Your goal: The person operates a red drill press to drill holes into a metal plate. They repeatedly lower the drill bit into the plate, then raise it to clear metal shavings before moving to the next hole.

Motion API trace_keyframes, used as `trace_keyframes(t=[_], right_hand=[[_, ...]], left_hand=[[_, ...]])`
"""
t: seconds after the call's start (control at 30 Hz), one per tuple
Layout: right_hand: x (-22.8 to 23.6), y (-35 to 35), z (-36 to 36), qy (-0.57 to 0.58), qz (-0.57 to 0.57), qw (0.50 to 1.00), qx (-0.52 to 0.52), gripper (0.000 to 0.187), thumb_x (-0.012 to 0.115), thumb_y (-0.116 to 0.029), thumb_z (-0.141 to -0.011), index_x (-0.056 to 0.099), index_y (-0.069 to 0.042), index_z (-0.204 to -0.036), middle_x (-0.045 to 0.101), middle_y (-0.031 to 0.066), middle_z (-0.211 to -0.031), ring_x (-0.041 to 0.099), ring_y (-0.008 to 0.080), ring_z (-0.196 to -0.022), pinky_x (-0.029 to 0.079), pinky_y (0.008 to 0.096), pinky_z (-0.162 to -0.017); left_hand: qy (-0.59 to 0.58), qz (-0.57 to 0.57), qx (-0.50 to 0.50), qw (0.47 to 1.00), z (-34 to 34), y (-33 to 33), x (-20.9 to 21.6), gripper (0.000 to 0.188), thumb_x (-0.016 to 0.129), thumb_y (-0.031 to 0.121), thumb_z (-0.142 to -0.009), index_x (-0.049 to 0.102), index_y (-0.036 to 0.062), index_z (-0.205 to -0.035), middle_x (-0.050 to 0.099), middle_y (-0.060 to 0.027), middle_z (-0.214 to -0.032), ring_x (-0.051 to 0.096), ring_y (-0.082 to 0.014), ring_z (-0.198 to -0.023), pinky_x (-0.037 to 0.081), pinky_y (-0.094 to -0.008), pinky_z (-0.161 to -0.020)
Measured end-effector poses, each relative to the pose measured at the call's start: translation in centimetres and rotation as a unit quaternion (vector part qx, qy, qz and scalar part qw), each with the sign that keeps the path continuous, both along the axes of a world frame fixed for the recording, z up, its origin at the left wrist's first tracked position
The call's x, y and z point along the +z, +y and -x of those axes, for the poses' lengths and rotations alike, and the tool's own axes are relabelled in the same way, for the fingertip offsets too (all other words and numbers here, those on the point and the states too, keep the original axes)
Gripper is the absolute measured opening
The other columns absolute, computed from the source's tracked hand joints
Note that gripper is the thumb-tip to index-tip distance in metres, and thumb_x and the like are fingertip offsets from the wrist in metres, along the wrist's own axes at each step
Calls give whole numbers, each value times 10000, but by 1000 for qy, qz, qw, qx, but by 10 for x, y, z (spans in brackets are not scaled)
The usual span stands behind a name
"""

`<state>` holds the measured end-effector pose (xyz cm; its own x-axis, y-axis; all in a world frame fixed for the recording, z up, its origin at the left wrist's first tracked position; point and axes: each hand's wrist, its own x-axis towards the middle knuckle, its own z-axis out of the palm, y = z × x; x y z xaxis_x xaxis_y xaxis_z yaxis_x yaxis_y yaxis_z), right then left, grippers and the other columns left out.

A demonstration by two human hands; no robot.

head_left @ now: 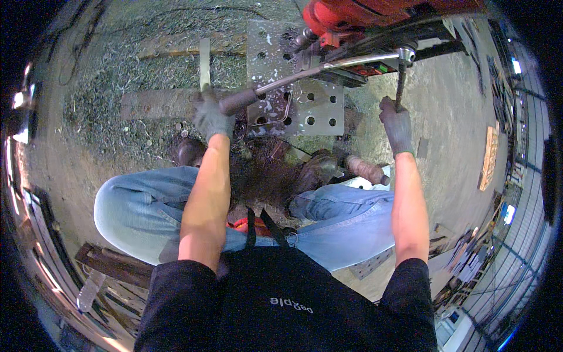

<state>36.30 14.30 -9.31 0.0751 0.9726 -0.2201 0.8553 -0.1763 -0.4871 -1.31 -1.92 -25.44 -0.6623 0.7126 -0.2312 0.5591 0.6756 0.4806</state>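
My left hand (pixel 212 117), in a grey work glove, closes on the lower end of a flat pale metal strip (pixel 204 61). Right beside it is the dark grip (pixel 237 101) of a long steel lever (pixel 316 70) that slants down from the hub of a red drill machine (pixel 358 17). My right hand (pixel 396 124), gloved too, is wrapped round a second, dark handle (pixel 402 82) hanging from the same hub (pixel 406 56). Below the machine lies a steel plate (pixel 325 126) with rows of round holes, wet with whitish fluid. A thin L-shaped hex key (pixel 287 105) rests on it.
Metal shavings (pixel 158 76) cover the floor at the left, with flat bars among them. A brownish bottle (pixel 366 170) lies near my right knee. Wooden pieces (pixel 488 158) and stacked metal stock stand along the right, before a mesh fence (pixel 522 217). My boots are close to the plate.
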Motion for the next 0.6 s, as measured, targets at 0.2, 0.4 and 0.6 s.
trace_keyframes(t=[0.2, 0.4, 0.6], right_hand=[[3, 1, 1, -24, 4, 1000, -11, 487, 597, -493, -897, 706, -21, -946, 657, 81, -725, 618, 179, -693, 463, 334, -666], [16, -6, 8, -75, 21, 997, -2, 525, 539, -532, -906, 700, -46, -1023, 684, 201, -811, 673, 367, -828, 492, 424, -777], [22, -6, 13, -51, 25, 998, 19, 523, 518, -540, -914, 682, -79, -1098, 692, 238, -936, 664, 401, -949, 489, 448, -836]], left_hand=[[121, -87, -319, 936, -67, 4, 6, 478, 708, 301, -778, 611, 217, -1238, 503, -124, -1356, 518, -366, -1214, 465, -466, -985], [-6, -35, -281, 959, -70, 11, 5, 373, 642, 199, -847, 624, 167, -1218, 552, -142, -1329, 542, -355, -1212, 468, -461, -981], [-211, -175, -142, 951, -43, 47, 14, 393, 508, 269, -989, 571, 71, -1322, 608, -168, -1306, 593, -299, -1183, 464, -367, -975]])
